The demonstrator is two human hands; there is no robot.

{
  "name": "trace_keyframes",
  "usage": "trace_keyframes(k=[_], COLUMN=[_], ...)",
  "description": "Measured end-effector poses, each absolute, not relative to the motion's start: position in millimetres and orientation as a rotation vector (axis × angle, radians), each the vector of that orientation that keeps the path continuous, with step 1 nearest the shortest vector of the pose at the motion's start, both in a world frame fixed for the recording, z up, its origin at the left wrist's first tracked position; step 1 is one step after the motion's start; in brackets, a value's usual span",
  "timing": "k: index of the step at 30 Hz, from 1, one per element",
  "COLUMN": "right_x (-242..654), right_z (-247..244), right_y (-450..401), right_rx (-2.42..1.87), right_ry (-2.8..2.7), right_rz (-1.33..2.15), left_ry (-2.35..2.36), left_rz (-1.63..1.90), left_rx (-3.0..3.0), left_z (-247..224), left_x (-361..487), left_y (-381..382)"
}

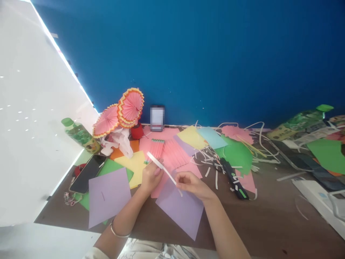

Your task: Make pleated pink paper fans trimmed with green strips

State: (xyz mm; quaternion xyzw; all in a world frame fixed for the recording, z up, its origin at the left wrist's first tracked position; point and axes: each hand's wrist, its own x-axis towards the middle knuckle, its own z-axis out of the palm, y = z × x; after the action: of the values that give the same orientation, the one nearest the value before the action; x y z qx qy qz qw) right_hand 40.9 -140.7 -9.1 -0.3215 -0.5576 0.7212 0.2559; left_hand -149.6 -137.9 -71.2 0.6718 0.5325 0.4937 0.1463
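A narrow white strip (169,175) runs slantwise between my hands, its upper end wider and flatter. My left hand (151,177) is closed, with the strip's upper part lying across its thumb and fingers. A small green-edged bit pokes out beside those fingers; what it belongs to is hidden. Thumb and fingertips of my right hand (192,184) pinch the strip lower down, its thin tail hanging past them. Just beyond the hands lie pleated pink paper with green tips (157,147) and more pleated pink paper (176,154). A purple sheet (183,212) lies beneath my right hand.
Left are another purple sheet (109,196), a phone (87,174), a green-capped bottle (81,135) and pink paper rosettes (131,107). A small screen (157,118) leans on the blue wall. Paper scraps surround a black tool (233,178) at right, near a second bottle (299,124).
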Motion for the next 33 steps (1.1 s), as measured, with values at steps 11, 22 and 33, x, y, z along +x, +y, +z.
trace_keyframes(k=[11, 22, 33], right_x=[47.9, 56.5, 84.6], right_z=[-11.3, -11.4, -7.8], right_y=[-140.5, -135.9, -146.9], right_rx=[-0.544, -0.772, -1.134], right_ry=[-1.474, -1.646, -1.772], right_rz=[2.044, 2.012, 1.824], left_ry=[1.515, 0.829, 0.920], left_rz=[1.319, 1.544, 1.766], left_rx=[1.698, 0.502, 0.522], left_z=[-63.2, -46.2, -33.9], left_x=[-157.0, -162.1, -189.7], left_y=[-134.8, -121.8, -113.9])
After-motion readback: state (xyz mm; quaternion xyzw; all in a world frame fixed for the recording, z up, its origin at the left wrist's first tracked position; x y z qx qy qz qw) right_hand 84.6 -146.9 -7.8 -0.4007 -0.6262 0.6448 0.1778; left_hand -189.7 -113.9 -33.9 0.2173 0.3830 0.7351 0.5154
